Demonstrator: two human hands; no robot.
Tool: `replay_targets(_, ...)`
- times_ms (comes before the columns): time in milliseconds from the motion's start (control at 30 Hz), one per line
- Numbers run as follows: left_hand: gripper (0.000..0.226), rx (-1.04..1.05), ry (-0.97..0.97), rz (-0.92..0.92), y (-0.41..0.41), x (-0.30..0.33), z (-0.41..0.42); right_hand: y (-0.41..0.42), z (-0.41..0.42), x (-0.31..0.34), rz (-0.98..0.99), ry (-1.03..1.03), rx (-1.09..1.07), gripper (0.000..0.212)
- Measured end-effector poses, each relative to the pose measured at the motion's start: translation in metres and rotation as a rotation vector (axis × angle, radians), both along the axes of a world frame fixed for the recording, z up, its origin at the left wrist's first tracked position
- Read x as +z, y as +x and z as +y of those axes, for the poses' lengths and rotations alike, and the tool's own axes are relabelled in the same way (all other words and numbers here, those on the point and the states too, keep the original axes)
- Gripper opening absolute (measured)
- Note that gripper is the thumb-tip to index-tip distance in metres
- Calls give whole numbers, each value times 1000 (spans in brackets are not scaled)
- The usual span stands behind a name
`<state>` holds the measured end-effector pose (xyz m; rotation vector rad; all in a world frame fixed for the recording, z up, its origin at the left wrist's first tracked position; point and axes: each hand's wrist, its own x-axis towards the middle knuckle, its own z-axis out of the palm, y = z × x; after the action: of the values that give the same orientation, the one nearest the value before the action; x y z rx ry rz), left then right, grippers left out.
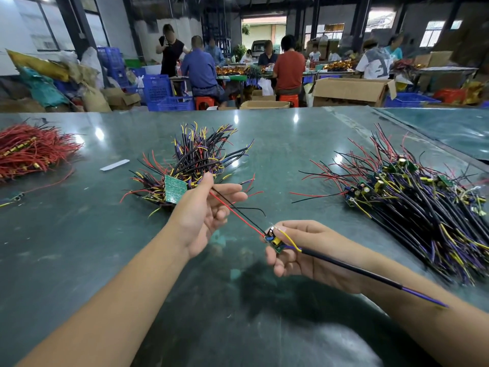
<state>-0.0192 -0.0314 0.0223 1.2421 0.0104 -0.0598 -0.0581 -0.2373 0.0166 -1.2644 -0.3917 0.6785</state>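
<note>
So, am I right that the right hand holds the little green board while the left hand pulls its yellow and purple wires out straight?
Not quite. The head view shows the left hand pinching the board's red and black wires, not its yellow and purple wires, which run back over the right wrist. The right hand does hold the little green board.

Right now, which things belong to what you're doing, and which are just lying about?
In hand: small circuit board, gripped by the right hand; its red and black leads, pinched by the left hand; its black sleeved cable.
Lying about: middle pile of wired boards, right pile, red wire heap, white strip.
</note>
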Motion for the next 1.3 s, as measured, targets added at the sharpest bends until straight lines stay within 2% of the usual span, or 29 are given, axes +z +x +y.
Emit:
replay_targets(167,69,-99,-134,84,-1,-2,-2,-1,-1,0,-25,11,11,22)
replay_targets(233,72,-169,-67,43,-5,-2,-6,1,0,-2,-31,30,-18,21)
replay_targets(267,70,-205,3,12,-8,-3,-10,2,0,-2,-26,54,-45,21)
replay_targets(400,34,-301,205,-124,-21,-12,-28,6,1,-3,-26,65,-153,32)
replay_targets(500,22,-162,137,-140,-20,-12,-32,9,0,-5,-9,-49,-211,41)
replay_targets(533,17,-72,110,-143,-18,-11,-31,10,-1,-6,-1,-77,-232,38)
replay_targets(600,13,108,107,-172,-13,-10,-27,11,-2,-7,-15,-69,-263,18)
replay_targets(633,15,186,121,-191,-11,-9,-25,10,-3,-8,-34,-38,-256,20)
replay_targets(700,18,294,142,-219,-9,-10,-23,9,-4,-11,-80,49,-230,42)
replay_targets(767,18,332,155,-240,-9,-11,-25,6,-3,-11,-120,146,-242,46)
replay_targets(833,13,287,152,-257,-11,-12,-28,5,0,-7,-134,215,-283,37)
replay_targets(900,4,128,112,-243,-14,-12,-31,6,2,-6,-122,248,-356,24)
replay_targets(967,22,-32,117,-201,-16,-15,-33,7,2,-5,-109,252,-409,16)
replay_targets(1000,23,-69,154,-186,-17,-16,-33,8,1,-5,-111,242,-424,15)
replay_targets(1067,11,-74,190,-168,-18,-15,-34,8,1,-5,-124,209,-434,12)
replay_targets(1167,15,-21,108,-152,-17,-13,-33,7,1,-5,-163,116,-485,6)
replay_targets(1300,17,-41,-65,-153,-17,-10,-35,9,2,-4,-209,62,-587,18)
